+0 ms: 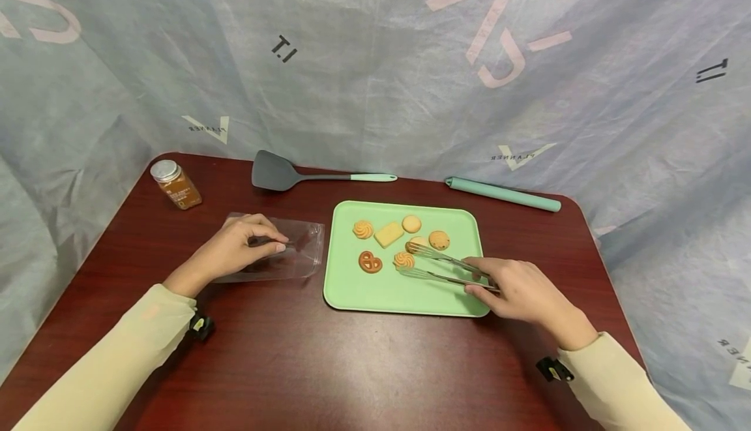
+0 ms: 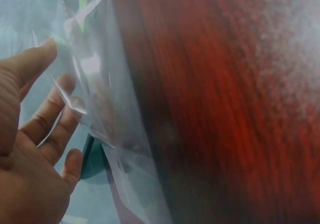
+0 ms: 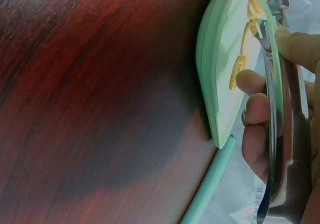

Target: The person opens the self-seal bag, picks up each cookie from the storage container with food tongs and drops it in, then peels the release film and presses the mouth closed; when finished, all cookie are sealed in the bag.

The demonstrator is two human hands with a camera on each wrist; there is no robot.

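My left hand pinches the upper film of a clear plastic bag lying left of the tray, thumb and index tip close together. In the left wrist view the bag stands partly lifted beside the fingers. My right hand grips metal tongs over the right part of a light green tray. The tongs' wire ends stand apart on either side of a swirl cookie. One end overlaps a round cookie near a speckled cookie.
Also on the tray are another swirl cookie, a rectangular biscuit, a small round cookie and a pretzel. Behind lie a spatula and a green rod. A spice jar lies far left.
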